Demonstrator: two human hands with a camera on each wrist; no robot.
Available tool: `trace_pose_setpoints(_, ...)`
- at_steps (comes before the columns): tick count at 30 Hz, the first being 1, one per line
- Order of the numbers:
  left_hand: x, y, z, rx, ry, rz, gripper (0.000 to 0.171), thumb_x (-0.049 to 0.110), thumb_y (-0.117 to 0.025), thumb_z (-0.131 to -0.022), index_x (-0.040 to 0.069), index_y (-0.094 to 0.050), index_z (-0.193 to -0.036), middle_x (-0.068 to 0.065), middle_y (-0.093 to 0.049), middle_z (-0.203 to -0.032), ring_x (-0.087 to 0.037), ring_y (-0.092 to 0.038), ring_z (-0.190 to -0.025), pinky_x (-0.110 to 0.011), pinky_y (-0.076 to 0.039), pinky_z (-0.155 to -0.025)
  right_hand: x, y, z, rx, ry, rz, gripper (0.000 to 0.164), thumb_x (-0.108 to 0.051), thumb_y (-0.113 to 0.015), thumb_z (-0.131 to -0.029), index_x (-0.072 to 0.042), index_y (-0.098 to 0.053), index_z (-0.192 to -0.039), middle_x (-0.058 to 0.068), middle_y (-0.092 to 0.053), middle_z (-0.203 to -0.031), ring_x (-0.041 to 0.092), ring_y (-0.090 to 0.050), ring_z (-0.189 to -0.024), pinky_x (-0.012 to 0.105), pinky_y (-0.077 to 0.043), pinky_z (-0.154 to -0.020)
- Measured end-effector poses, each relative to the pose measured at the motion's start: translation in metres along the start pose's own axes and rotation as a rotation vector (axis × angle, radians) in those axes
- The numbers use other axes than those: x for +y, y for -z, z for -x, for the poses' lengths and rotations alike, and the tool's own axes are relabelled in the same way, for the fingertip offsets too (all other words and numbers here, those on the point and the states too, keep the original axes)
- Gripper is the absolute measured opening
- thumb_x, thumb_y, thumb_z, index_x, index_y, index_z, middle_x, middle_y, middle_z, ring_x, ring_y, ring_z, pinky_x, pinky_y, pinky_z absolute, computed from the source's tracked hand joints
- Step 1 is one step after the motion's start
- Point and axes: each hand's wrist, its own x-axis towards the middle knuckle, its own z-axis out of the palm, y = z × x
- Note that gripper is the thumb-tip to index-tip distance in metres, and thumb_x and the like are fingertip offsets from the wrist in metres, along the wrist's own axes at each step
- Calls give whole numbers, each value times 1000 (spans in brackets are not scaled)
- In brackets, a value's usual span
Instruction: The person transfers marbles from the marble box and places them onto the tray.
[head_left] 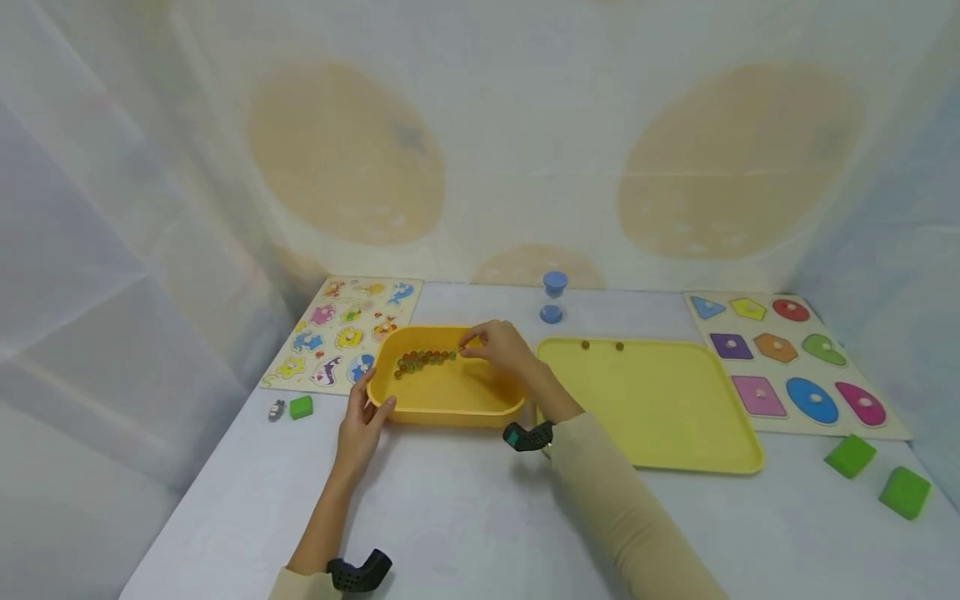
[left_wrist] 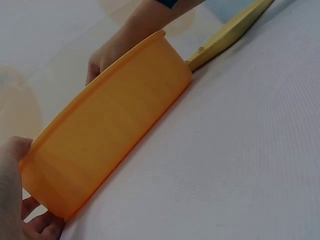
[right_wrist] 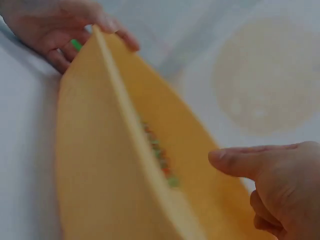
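An orange-yellow plastic bin [head_left: 450, 414] stands on the table, with a band of small red and green marbles [head_left: 420, 361] lying along its far side. My left hand [head_left: 362, 425] grips the bin's near left corner, thumb at the rim and fingers around the outside. Over the bin's far side, my right hand [head_left: 501, 346] has thumb and fingertips together at the right end of the marbles. A small greenish marble [head_left: 461, 350] shows at those fingertips in the head view; the right wrist view hides it. Two brownish marbles [head_left: 619, 346] lie at the far edge of a yellow tray [head_left: 660, 408].
A blue sand timer [head_left: 553, 297] stands behind the bin. An animal puzzle board [head_left: 337, 333] lies to the left, a shape puzzle board [head_left: 787, 358] to the right. Green blocks [head_left: 851, 456] sit at the right; another green block [head_left: 302, 407] and a small grey object [head_left: 277, 410] lie left.
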Motion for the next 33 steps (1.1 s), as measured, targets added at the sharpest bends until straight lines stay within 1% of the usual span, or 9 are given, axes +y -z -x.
trace_pose_setpoints(2,-1,0,0,-1,-5,-1,56,30,-53,-90,36,-24,-138,7,-20,-147,-17,-28,-132,-32,-33,-104,2,17,14,61,37,-58,15,-25,-67,-80,-16,-71,-92,-3,-35,-53,12,-26,-49,21,-21,-45)
trace_pose_setpoints(5,0,2,2,-5,-4,-7,57,31,-53,-90,34,-23,-138,8,-19,-147,-17,-25,-133,-32,-32,-104,12,44,39,141,67,-95,17,-24,-67,-80,-16,-70,-94,-2,-30,-47,12,-22,-43,21,-19,-40)
trace_pose_setpoints(10,0,7,4,-2,11,4,59,36,-53,-89,33,-23,-139,8,-17,-148,-19,-24,-133,-32,-33,-103,50,77,81,242,3,-63,20,-27,-68,-79,-16,-70,-95,-2,-31,-46,10,-24,-41,23,-22,-39)
trace_pose_setpoints(16,-1,8,3,-11,11,7,62,43,-54,-86,35,-22,-139,8,-16,-148,-20,-24,-133,-29,-34,-101,104,91,127,286,-116,45,22,-29,-67,-79,-14,-70,-95,-2,-32,-47,9,-22,-40,23,-21,-37)
trace_pose_setpoints(20,-2,7,2,-8,5,10,60,40,-53,-88,35,-23,-139,8,-17,-148,-20,-27,-132,-29,-36,-100,132,89,148,260,-205,65,24,-28,-67,-79,-11,-70,-95,-3,-31,-48,9,-21,-43,21,-19,-39)
trace_pose_setpoints(24,-2,5,1,-11,7,7,59,38,-53,-88,36,-22,-139,7,-17,-148,-22,-29,-132,-30,-37,-99,144,84,160,221,-266,40,23,-29,-66,-81,-12,-70,-96,-4,-30,-49,10,-21,-45,21,-19,-40)
trace_pose_setpoints(27,-1,3,0,-14,10,6,59,36,-53,-89,36,-22,-139,7,-17,-148,-22,-28,-132,-30,-37,-99,147,82,163,230,-255,29,26,-29,-64,-82,-12,-68,-101,-3,-29,-49,9,-20,-44,22,-18,-39)
trace_pose_setpoints(30,0,2,0,-12,10,7,58,33,-53,-90,36,-22,-139,8,-17,-148,-22,-28,-132,-31,-37,-99,142,83,157,259,-216,20,30,-29,-65,-81,-10,-66,-105,-4,-29,-49,8,-19,-43,22,-18,-38)
trace_pose_setpoints(33,0,1,0,-14,12,6,58,34,-53,-89,37,-22,-138,8,-17,-148,-21,-28,-132,-31,-37,-99,124,84,142,270,-179,-19,32,-29,-65,-81,-10,-66,-107,-3,-30,-48,9,-20,-42,22,-19,-37)
